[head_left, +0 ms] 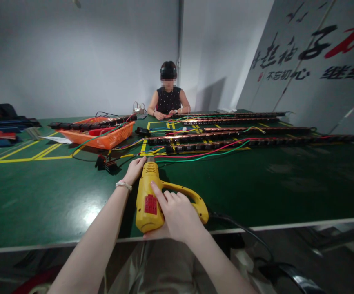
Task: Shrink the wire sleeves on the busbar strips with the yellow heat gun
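Observation:
A yellow heat gun with a red label rests on its side near the table's front edge, its nozzle pointing away from me. My right hand is wrapped around its body, with the index finger stretched along the top. Just left of the nozzle, my left hand is closed, fingertips pinched at the wires, which run red and green to the right. The nozzle and fingers partly hide the pinched spot. Black connectors on coloured leads lie just beyond my left hand.
Long dark strips with coloured wires stretch across the green table. An orange basket holding parts stands at the left. A co-worker sits across the table, hands on the strips. The gun's black cord hangs over the front edge.

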Tool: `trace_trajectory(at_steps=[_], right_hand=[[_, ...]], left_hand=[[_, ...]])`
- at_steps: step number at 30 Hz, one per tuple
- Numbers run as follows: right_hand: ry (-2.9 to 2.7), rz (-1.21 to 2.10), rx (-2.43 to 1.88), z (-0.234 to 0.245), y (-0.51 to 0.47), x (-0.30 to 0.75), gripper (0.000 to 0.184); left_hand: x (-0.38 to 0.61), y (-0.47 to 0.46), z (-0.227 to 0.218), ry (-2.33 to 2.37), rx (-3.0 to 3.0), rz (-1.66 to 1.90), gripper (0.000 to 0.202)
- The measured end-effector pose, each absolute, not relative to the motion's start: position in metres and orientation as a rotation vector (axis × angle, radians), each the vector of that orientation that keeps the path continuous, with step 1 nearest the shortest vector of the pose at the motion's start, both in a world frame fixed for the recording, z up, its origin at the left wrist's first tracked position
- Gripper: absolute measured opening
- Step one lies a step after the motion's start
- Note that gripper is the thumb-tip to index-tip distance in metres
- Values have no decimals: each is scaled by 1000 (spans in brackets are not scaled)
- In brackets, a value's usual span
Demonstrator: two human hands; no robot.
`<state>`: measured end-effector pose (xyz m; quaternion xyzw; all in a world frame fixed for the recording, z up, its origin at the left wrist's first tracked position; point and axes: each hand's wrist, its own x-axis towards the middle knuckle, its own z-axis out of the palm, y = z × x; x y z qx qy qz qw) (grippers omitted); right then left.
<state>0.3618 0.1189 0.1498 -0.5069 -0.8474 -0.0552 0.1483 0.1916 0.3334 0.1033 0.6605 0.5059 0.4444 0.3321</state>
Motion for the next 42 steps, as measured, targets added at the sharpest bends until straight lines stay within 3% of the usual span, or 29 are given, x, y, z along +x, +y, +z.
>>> trace_trajectory(at_steps=[16,30,42], right_hand=[[-2317,80,-1566,154,122,433,122],[-2241,-138,-1713,149,118,452,116],[-2204,-133,-1718,148,118,390,116]], left_hand=[[193,327,107,1310,1836,1138,46],[197,323,110,1371,1840,1148,48],[197,329,105,1364,1801,1189,49]])
